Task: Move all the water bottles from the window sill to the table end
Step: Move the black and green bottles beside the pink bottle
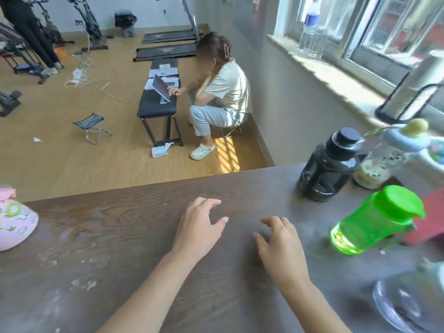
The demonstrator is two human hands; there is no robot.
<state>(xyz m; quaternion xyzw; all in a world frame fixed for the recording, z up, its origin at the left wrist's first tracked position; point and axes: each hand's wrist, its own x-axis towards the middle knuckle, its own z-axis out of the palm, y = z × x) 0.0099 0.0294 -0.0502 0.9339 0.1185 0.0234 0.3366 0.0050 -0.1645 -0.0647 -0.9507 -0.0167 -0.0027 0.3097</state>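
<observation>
A dark wooden table [120, 236] fills the lower view. My left hand [199, 224] and my right hand [278, 243] hover over its middle, fingers apart, both empty. On the table's right part stand a black jug-shaped bottle [329, 167], a bright green bottle [374, 219] and a clear bottle with a pale blue lid [377, 164]. Far off on the window sill [336, 75] stand clear plastic bottles, one with a blue label [311, 27]. A white cylinder in a black stand [413, 90] sits on the sill nearer to me.
A pink patterned object [14, 224] lies at the table's left edge. A red thing [427, 219] sits behind the green bottle, a clear glass item [403, 306] at lower right. Beyond the table a seated person [223, 97] uses a tablet on a black bench [158, 102].
</observation>
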